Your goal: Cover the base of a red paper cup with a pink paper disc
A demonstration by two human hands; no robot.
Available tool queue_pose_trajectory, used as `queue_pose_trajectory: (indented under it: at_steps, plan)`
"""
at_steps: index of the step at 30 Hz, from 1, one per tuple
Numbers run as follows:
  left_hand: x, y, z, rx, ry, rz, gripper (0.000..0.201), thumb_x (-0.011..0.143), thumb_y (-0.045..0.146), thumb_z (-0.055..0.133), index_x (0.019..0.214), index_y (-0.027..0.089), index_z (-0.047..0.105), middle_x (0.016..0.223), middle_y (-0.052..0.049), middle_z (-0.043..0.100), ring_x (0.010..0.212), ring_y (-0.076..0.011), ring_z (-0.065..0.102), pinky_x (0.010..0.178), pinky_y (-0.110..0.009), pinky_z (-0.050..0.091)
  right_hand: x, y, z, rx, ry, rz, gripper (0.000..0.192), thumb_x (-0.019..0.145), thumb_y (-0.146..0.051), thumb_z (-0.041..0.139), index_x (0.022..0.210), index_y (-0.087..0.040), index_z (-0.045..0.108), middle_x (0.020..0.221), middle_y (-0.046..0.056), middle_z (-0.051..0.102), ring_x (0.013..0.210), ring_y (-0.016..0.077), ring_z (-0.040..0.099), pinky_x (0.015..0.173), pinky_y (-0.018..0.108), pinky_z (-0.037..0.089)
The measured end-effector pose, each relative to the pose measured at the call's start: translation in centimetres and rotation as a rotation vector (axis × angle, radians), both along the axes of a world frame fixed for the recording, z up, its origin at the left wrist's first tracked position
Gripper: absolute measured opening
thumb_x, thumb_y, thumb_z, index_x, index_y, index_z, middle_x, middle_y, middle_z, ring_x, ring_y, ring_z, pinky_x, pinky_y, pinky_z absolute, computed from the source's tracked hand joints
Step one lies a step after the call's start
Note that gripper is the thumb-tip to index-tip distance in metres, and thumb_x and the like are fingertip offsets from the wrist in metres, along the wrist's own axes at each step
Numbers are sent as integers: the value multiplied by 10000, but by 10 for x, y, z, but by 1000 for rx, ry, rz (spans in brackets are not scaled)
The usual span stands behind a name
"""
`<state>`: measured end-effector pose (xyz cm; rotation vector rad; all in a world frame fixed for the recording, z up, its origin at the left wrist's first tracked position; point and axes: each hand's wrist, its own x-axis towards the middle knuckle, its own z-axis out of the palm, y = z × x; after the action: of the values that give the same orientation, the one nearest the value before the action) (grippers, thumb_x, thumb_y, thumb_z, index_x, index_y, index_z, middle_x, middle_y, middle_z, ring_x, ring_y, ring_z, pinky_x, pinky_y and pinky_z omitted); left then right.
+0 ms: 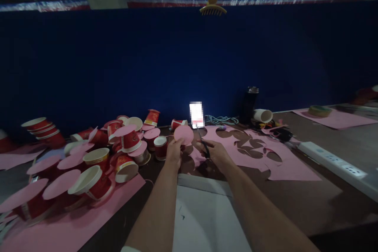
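Observation:
My left hand (175, 152) pinches the lower left edge of a round pink paper disc (184, 134), raised above the table. Just to its right, my right hand (215, 151) is closed around the handles of dark scissors (206, 149), their blades pointing up and away beside the disc. A pink sheet with round holes cut from it (251, 161) lies beyond and right of my right hand. Close to my left hand stands a small red paper cup with a white top (160, 147). How far apart the scissor blades are is hard to make out.
Red paper cups (97, 181), several topped with pink discs, crowd the left side. A lit phone (196, 114) leans at the back by a cable (221, 119). A dark bottle (249, 104), a power strip (330, 159) and a tape roll (319, 111) are on the right.

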<state>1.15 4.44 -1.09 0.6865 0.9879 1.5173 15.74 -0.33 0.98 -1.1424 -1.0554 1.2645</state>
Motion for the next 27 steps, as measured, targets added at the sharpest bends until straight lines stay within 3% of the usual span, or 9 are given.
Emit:
queue_pose_trajectory:
  at_steps: [11, 18, 27]
  plan:
    - [-4, 6, -3, 60, -6, 78, 305, 470, 254, 750, 699, 139, 585, 564, 43, 564, 490, -58, 473, 513, -197, 347, -5, -2, -5, -54, -111, 78, 422, 651, -378, 769, 1007, -157, 717, 739, 42, 673, 642, 123, 579, 559, 218, 435]
    - [-5, 8, -2, 59, -74, 146, 373, 435, 272, 783, 736, 146, 602, 646, 37, 598, 538, -53, 500, 553, -193, 383, -3, 2, -7, -55, -108, 83, 422, 634, -330, 783, 1018, -170, 716, 708, 23, 663, 613, 112, 564, 557, 217, 436]
    - [-8, 14, -10, 69, -49, 122, 399, 435, 346, 811, 704, 145, 596, 586, 50, 562, 488, -45, 473, 491, -178, 354, 2, 6, -10, -34, -72, 115, 448, 645, -369, 766, 1037, -158, 715, 639, -6, 606, 574, 83, 522, 529, 195, 390]
